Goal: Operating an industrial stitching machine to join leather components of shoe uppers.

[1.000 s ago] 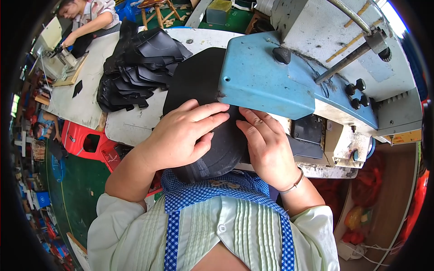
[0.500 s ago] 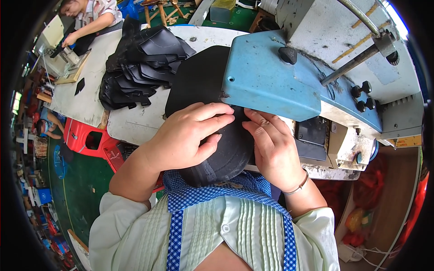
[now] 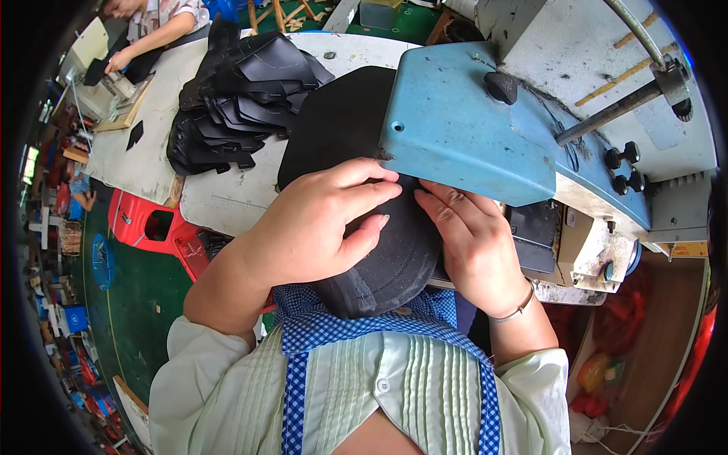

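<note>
A black sheet piece lies beneath the front of a blue sewing-machine-like head. Its near end is rounded, with curved seam-like lines and dusty marks, and it reaches my apron. My left hand rests on its left side, index and middle fingers stretched toward the machine's lower corner, thumb apart. On the other side, my right hand lies with its fingers flat and close together. The right fingertips touch the piece by the blue cover's lower edge. That cover hides whatever is under it, including any needle or foot.
A fanned pile of black cut pieces lies on the white table at the far left. Left of the table stands a red plastic stool. Another person works at a machine, far left. Black knobs project at right.
The view has shifted slightly, so the machine appears a little farther right and higher. Both hands stay near the same spot under the machine's front, fingers in much the same pose.
</note>
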Tool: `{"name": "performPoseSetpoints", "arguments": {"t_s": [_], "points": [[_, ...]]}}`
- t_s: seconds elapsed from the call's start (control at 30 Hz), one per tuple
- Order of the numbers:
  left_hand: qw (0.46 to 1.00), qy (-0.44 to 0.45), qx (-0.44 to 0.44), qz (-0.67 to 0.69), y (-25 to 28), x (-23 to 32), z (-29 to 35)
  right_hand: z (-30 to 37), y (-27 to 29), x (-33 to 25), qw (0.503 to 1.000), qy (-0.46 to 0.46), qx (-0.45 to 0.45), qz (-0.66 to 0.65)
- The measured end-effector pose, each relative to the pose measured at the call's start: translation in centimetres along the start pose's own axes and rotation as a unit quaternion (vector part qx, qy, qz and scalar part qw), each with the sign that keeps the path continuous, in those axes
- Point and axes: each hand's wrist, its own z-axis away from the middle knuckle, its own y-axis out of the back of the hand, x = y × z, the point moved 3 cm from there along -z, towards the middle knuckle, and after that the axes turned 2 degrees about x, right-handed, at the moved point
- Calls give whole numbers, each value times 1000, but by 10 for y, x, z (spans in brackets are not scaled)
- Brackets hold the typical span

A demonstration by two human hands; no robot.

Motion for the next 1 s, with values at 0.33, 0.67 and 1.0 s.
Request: {"name": "performPoseSetpoints", "arguments": {"t_s": [0.33,0.67,1.0], "points": [[980,-48,-19,-191,-15,9,2,2,0,0,1000,4,20,16],[980,-72,6,-184,-20,4,-4,5,-1,2,1000,6,13,18],[983,-73,23,-164,-12,-2,-11,6,0,1,1000,9,26,14]]}}
